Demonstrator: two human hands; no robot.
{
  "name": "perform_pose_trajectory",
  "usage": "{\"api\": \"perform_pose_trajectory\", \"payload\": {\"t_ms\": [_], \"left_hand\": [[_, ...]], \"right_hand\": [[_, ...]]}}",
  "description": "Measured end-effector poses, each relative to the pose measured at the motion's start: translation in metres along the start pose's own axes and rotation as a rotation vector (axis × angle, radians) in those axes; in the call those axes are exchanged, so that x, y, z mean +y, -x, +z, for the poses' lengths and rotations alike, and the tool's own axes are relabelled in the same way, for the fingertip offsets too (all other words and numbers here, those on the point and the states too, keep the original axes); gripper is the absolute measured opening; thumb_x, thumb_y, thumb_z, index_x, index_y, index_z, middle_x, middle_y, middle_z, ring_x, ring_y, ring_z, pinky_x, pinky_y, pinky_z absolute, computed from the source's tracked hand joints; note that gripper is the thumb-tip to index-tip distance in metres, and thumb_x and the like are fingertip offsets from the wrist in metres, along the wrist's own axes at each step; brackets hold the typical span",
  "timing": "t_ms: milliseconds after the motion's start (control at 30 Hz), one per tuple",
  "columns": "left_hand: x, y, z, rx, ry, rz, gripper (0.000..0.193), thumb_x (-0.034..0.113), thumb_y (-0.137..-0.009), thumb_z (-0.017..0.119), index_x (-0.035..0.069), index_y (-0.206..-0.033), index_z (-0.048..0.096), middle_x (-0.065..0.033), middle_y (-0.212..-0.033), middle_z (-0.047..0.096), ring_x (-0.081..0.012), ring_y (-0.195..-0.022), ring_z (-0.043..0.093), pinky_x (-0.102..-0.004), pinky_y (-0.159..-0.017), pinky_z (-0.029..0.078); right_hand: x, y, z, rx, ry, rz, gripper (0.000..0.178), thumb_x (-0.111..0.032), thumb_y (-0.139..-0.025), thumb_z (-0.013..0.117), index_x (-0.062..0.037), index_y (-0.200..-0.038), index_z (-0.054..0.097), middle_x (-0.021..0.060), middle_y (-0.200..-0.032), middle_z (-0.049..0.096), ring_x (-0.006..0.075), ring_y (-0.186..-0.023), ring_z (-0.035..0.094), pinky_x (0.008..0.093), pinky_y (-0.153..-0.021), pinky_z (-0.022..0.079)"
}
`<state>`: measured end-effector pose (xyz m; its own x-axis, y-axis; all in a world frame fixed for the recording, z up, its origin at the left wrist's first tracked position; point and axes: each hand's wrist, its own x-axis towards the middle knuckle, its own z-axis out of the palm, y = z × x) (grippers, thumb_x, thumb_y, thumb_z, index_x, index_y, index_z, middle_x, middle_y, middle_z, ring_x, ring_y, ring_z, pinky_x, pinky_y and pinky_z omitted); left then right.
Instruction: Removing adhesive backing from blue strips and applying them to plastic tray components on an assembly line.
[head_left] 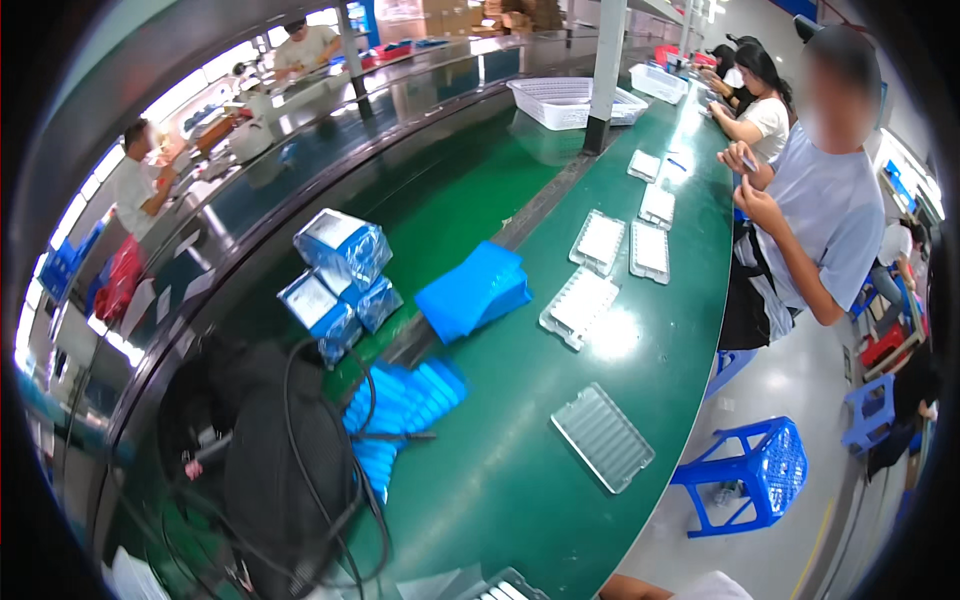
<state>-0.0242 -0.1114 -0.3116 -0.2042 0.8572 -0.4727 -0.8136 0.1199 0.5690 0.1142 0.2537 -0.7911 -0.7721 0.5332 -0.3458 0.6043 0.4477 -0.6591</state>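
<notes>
Neither of my hands shows. A bit of bare arm (pixel 632 588) beside white cloth (pixel 712 587) crosses the lower edge; whose it is I cannot tell. On the green table lies an unfilled clear plastic tray (pixel 603 437). Farther along sit several trays with white contents, the nearest one (pixel 580 305) near a stack of flat blue sheets (pixel 472 292). Blue ribbed pieces (pixel 405 412) lie beside a black backpack (pixel 280 480) with loose black cables. Behind them, plastic-wrapped blue-and-white packs (pixel 345 247) are piled up. Another tray (pixel 505 586) is cut off below.
A metal post (pixel 605 75) rises from the table near a white basket (pixel 550 100). To the right, a co-worker in a light blue shirt (pixel 825 200) stands holding something small. A blue stool (pixel 750 475) is on the floor. Other people work farther along the benches.
</notes>
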Motion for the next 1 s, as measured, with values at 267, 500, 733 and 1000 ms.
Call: {"api": "perform_pose_trajectory", "payload": {"t_ms": [267, 500, 733, 1000], "left_hand": [[0.042, -0.017, 0.018, 0.144, 0.371, 0.19, 0.042, 0.022, -0.075, 0.06, 0.005, -0.11, 0.045, -0.0064, -0.081, 0.038, -0.0165, -0.067, 0.036, -0.0284, -0.054, 0.032], [-0.106, 0.021, 0.011, 0.605, -0.013, 0.564, 0.053, 0.006, -0.079, 0.067, 0.001, -0.126, 0.042, -0.0063, -0.09, 0.056, -0.0135, -0.076, 0.057, -0.0283, -0.071, 0.05], [-0.13, 0.016, 0.061, 0.671, -0.038, 0.741, 0.048, -0.004, -0.077, 0.061, 0.003, -0.121, 0.043, -0.0043, -0.097, 0.055, -0.0111, -0.088, 0.056, -0.0245, -0.08, 0.047], [-0.097, 0.003, 0.084, 0.73, -0.317, 1.018, 0.045, -0.001, -0.075, 0.065, 0.002, -0.116, 0.045, -0.005, -0.101, 0.051, -0.0123, -0.094, 0.051, -0.0263, -0.085, 0.042]], "right_hand": [[0.015, 0.1, -0.075, 0.08, 0.009, -0.058, 0.034, -0.031, -0.088, 0.055, 0.0009, -0.097, 0.065, 0.0244, -0.096, 0.065, 0.0407, -0.091, 0.061, 0.0449, -0.08, 0.049], [-0.058, 0.083, -0.174, -0.12, 0.041, -0.347, 0.034, -0.031, -0.087, 0.056, -0.0004, -0.096, 0.066, 0.0229, -0.095, 0.066, 0.0401, -0.09, 0.062, 0.0444, -0.08, 0.049], [-0.146, 0.218, -0.256, -0.58, 0.04, -0.524, 0.021, -0.025, -0.084, 0.066, -0.0051, -0.09, 0.069, 0.0134, -0.081, 0.068, 0.0304, -0.077, 0.066, 0.0377, -0.069, 0.051], [-0.205, 0.166, -0.304, 0.829, 0.4, -0.565, 0.046, -0.034, -0.071, 0.071, -0.0006, -0.101, 0.062, 0.0183, -0.115, 0.056, 0.0375, -0.096, 0.055, 0.0474, -0.082, 0.045]]}}
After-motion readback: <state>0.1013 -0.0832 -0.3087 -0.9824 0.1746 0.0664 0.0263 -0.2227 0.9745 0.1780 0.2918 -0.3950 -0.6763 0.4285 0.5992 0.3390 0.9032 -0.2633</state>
